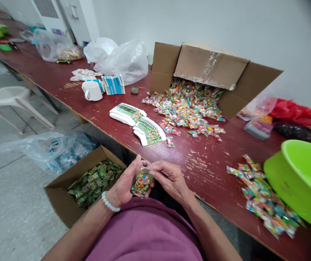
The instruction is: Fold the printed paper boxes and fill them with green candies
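Observation:
My left hand is wrapped round a small green printed box at the table's front edge, above my lap. The fingertips of my right hand pinch the top flap of that same box. Just beyond lie two fanned stacks of flat green-and-white boxes. One small candy packet rests beside them, and a big heap of colourful packets spills from an open carton. Below and left, a cardboard box holds many green packed boxes.
A white mug and blue-striped cartons stand at the back left near plastic bags. At the right, a green basin tilts beside more packets. A white stool stands on the floor.

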Motion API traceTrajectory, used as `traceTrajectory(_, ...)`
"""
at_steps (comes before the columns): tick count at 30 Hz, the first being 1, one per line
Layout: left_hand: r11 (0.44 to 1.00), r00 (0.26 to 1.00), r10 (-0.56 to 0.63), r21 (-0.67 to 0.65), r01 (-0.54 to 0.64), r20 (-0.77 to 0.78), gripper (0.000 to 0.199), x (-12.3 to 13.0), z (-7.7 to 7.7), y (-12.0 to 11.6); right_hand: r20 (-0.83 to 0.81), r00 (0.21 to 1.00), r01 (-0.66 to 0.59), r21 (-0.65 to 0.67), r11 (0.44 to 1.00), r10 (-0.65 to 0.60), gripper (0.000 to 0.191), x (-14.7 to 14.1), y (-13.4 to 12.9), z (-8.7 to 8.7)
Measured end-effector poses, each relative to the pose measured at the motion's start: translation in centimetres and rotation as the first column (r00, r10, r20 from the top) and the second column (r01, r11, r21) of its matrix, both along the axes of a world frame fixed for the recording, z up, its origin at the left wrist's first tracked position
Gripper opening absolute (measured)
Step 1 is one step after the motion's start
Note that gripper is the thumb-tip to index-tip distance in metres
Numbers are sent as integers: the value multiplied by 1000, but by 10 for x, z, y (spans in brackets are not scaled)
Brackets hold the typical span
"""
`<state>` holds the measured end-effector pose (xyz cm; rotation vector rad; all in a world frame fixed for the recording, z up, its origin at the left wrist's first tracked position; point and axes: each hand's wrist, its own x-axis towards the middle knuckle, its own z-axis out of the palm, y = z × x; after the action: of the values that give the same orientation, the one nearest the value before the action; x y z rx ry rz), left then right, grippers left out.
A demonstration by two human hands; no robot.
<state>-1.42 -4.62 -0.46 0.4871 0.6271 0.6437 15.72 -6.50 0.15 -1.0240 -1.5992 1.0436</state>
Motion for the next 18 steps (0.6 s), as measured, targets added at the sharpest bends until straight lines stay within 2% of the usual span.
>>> traceTrajectory(3,997,999,38,-60,-40,-24,33,3,-1,0,100,993,-62,49,997,56,19,3,0,6)
traceTrajectory(5,997,997,52,-58,-55,-62,35,6,0,0,67,997,-28,-53,998,32,18,2,1,5)
traceTrajectory(7,997,990,76,-24,-80,-117,40,9,1,-1,15,1000,15,-194,981,-13,17,-2,4,2)
traceTrajectory(9,995,979,96,24,-93,-177,48,11,1,-2,-21,999,37,-277,960,-45,19,-4,8,-2)
traceTrajectory(14,992,969,56,123,-27,-241,64,10,-3,-2,-195,981,-99,-418,903,17,31,-4,20,-6)
traceTrajectory(16,996,966,44,88,-22,-255,62,8,-4,0,-179,983,-103,-394,913,34,30,-3,20,-5)
traceTrajectory(18,999,970,40,12,-39,-240,52,6,-2,2,-104,993,-74,-284,956,46,25,-3,17,-4)
